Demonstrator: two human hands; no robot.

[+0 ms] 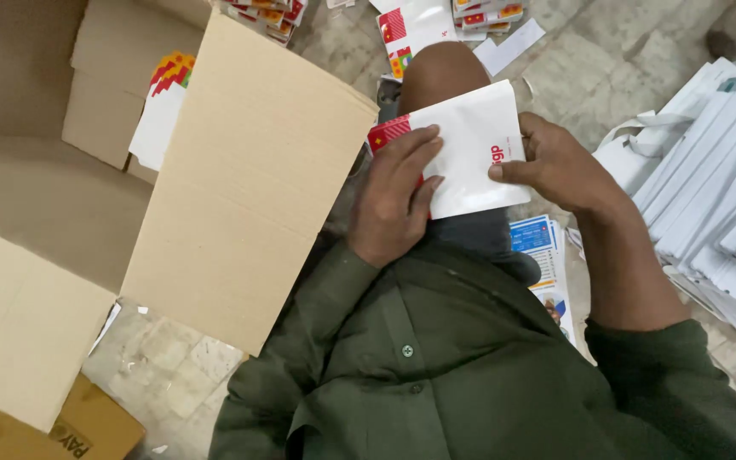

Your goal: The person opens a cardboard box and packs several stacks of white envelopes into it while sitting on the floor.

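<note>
White envelope [474,145] pinched at both edges by left hand [395,198] and right hand [560,166], beside cardboard box [249,170].

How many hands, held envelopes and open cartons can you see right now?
Hands: 2, left hand and right hand
White envelope, held by both hands: 1
Open carton: 1
Total: 4
The white stacks at right are too overlapped to count.
</note>
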